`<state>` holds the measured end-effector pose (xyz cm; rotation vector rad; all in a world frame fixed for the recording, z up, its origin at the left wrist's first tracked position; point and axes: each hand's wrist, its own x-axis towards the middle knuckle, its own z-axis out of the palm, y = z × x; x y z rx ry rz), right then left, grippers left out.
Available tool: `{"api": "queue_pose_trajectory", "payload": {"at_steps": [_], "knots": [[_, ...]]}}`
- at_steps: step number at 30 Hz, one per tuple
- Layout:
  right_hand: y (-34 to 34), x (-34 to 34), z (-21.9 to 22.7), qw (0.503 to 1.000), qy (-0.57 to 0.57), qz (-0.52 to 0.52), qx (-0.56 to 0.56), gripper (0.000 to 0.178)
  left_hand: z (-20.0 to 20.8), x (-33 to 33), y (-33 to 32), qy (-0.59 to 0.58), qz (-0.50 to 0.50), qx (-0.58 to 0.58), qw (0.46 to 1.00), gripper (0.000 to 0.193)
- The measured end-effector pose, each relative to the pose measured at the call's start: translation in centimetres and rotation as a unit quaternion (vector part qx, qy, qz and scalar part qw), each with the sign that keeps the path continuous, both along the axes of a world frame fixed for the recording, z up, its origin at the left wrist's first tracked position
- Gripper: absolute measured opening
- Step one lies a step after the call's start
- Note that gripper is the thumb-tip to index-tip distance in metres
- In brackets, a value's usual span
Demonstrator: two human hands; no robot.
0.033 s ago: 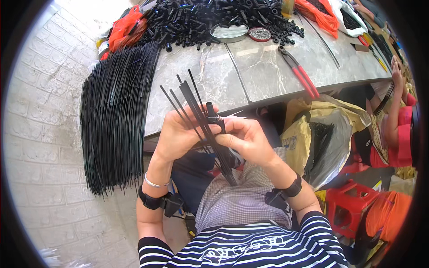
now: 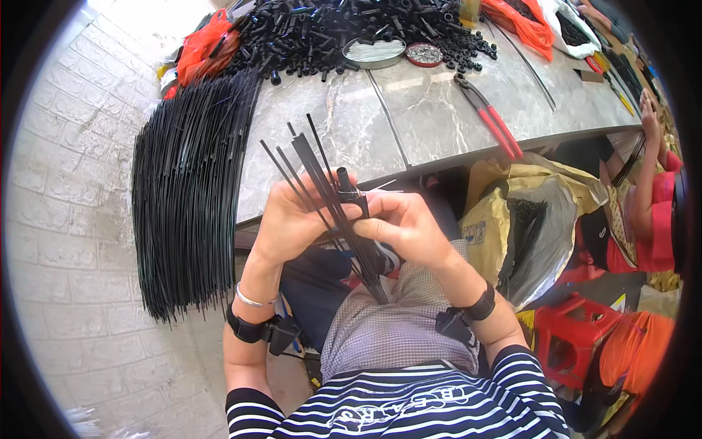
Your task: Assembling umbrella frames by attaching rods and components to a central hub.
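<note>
Between my two hands, above my lap, are several thin black rods [image 2: 312,162] and a short black tubular fitting [image 2: 344,178]. My left hand [image 2: 296,214] is closed around the rods, which slant from above the fingers down to my lap. My right hand [image 2: 406,225] pinches the fitting beside them, thumb and forefinger together. A thin pale wire [image 2: 382,186] sticks out from the fitting toward the right. The fingers partly hide where the rods and fitting meet.
On the grey marbled table [image 2: 329,110], a heap of black fittings [image 2: 314,36] lies behind a tin of pale pins [image 2: 374,53]. Red-handled pliers [image 2: 491,121] rest at its front edge. Many black rods [image 2: 190,190] hang at the left. An open sack [image 2: 486,219] and a red stool [image 2: 567,333] stand right, near another person's hand [image 2: 648,117].
</note>
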<state>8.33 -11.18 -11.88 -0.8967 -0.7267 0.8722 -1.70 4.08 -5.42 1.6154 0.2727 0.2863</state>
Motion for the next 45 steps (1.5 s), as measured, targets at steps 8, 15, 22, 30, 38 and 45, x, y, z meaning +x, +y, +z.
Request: {"api": "queue_pose_trajectory", "payload": {"at_steps": [8,15,22,30,38,45], "knots": [[0.2,1.3,-0.4,0.988,0.119,0.087,-0.035,0.014,0.4,-0.1,-0.2,0.013,0.016,0.083,0.996,0.03],[-0.5,-0.3,0.5,0.997,0.052,0.028,-0.054,0.013,0.8,-0.6,-0.5,0.001,0.0,0.103,0.995,0.03],[-0.7,-0.1,0.5,0.995,0.09,0.045,-0.025,0.012,0.6,-0.9,-0.2,-0.019,-0.033,0.116,0.993,0.03],[-1.4,-1.6,1.6,0.972,-0.174,-0.155,-0.009,0.013,1.5,-0.9,-0.7,-0.009,-0.032,0.14,0.99,0.029],[-1.2,-0.2,0.5,0.997,-0.066,-0.006,0.045,0.013,1.8,-1.3,-0.5,0.04,-0.085,0.127,0.987,0.035],[-2.7,-0.8,2.9,0.99,-0.108,-0.063,-0.072,0.016,2.4,-0.9,-2.5,-0.006,-0.009,0.19,0.982,0.021]]}}
